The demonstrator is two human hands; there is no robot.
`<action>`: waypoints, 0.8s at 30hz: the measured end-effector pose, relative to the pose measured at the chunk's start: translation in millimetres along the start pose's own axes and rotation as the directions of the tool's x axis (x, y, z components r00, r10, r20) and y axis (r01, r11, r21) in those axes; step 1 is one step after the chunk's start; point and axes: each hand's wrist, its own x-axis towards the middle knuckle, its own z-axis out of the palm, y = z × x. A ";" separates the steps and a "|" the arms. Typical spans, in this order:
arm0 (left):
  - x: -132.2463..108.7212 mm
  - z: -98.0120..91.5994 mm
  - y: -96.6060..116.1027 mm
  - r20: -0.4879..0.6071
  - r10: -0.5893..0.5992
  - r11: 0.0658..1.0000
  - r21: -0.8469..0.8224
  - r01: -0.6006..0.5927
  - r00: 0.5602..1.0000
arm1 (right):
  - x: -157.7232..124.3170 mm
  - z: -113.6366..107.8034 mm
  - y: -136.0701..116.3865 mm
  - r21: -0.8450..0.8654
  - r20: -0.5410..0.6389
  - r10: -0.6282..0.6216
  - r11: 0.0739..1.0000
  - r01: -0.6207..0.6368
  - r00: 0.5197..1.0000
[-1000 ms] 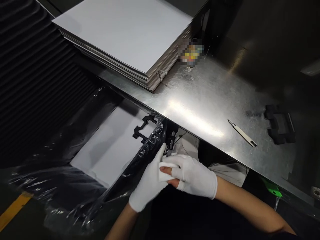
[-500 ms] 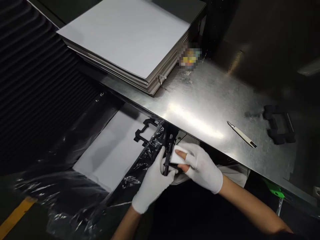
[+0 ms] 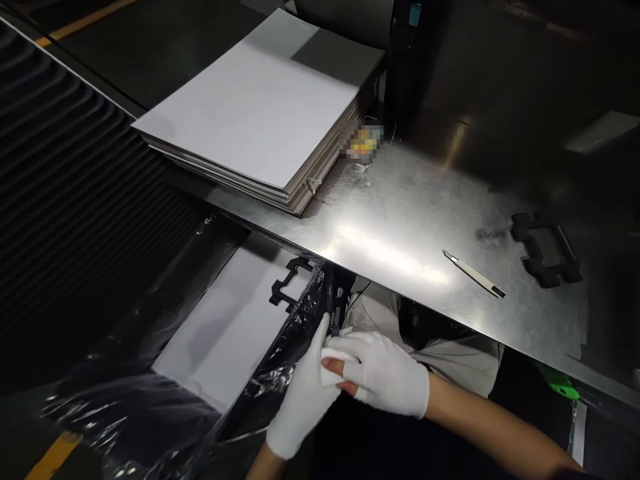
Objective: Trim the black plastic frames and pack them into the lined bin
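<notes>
Both my hands wear white gloves and meet below the front edge of the steel table (image 3: pixel 400 227). My left hand (image 3: pixel 305 400) is closed round a thin black plastic frame part (image 3: pixel 339 303) that sticks up from between the hands. My right hand (image 3: pixel 383 370), with a bare fingertip showing through the glove, presses a small white cloth (image 3: pixel 331 363) against that part. A second black frame part (image 3: pixel 290 283) lies on a white sheet (image 3: pixel 235 327) inside a box lined with black plastic film (image 3: pixel 125 373).
A stack of white boards (image 3: pixel 260 107) sits at the table's back left. A white utility knife (image 3: pixel 473 273) and another black frame part (image 3: pixel 545 250) lie on the table's right. A ribbed dark surface (image 3: pixel 75 200) runs along the left. A green object (image 3: pixel 557 383) hangs under the table.
My right hand slid the cloth up along the black part, then back down toward me. The view tilted upward, showing more of the far table.
</notes>
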 end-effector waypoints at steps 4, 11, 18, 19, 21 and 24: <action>-3.1 3.3 10.0 0.014 -0.037 0.998 -0.043 0.037 0.999 | 15.8 0.5 14.0 -0.155 -0.142 0.176 0.968 -0.198 0.974; -33.5 -29.2 17.0 -0.015 -0.076 0.993 -0.097 0.074 0.997 | 7.6 -16.7 10.4 0.119 -0.114 0.033 0.993 -0.020 0.993; 53.3 -193.9 -26.7 -0.237 -0.181 0.966 -0.227 0.127 0.954 | -47.2 -46.8 35.6 0.371 -0.305 0.570 0.809 -0.456 0.763; 80.6 -214.3 -35.2 -0.253 -0.195 0.974 -0.165 0.156 0.948 | -50.5 -47.6 38.3 0.397 -0.273 0.605 0.779 -0.485 0.748; 132.4 -242.8 -52.8 -0.305 -0.223 0.975 -0.081 0.208 0.926 | -55.4 -47.3 40.0 0.420 -0.238 0.644 0.743 -0.521 0.727; 185.3 -254.7 -82.0 -0.521 -0.230 0.943 0.090 0.321 0.822 | -64.6 -44.3 35.2 0.388 -0.252 0.650 0.746 -0.541 0.717</action>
